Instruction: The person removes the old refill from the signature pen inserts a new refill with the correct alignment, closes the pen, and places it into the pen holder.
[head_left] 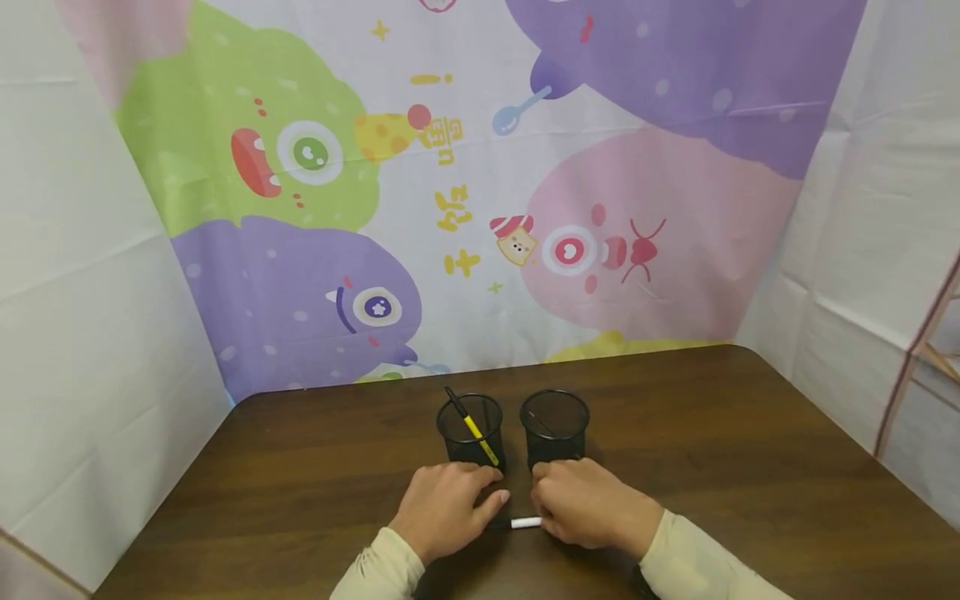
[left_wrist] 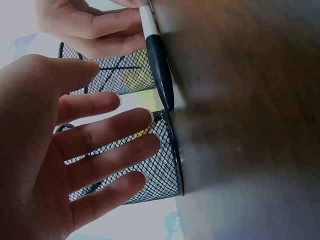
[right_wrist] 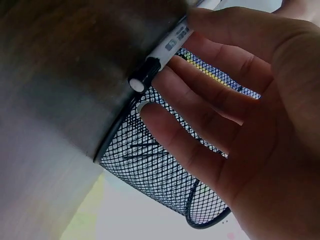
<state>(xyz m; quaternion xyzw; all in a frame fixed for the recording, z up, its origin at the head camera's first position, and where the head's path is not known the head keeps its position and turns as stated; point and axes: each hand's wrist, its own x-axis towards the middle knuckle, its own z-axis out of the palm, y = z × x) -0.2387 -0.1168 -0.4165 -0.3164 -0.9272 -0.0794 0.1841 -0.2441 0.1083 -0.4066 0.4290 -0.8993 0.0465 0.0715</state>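
Note:
My right hand (head_left: 588, 504) pinches a white marker (head_left: 526, 522) with a black cap, its thumb and fingers on the white barrel. Low over the wooden table, the marker lies sideways, its black cap (left_wrist: 160, 70) toward the left hand. My left hand (head_left: 450, 508) holds nothing; its fingers are loosely spread beside the cap, as the left wrist view shows. Behind the hands stand two black mesh pen cups, the left cup (head_left: 467, 452) and the right cup (head_left: 555, 447). A yellow-and-black pen (head_left: 474, 429) leans in the left one, its black end above the rim.
Dark brown wood forms the tabletop (head_left: 315, 467). A cloth backdrop (head_left: 480, 325) with cartoon monsters hangs behind its far edge. Pale cloth walls flank the table, the left wall (head_left: 90, 333) and the right wall (head_left: 840, 275).

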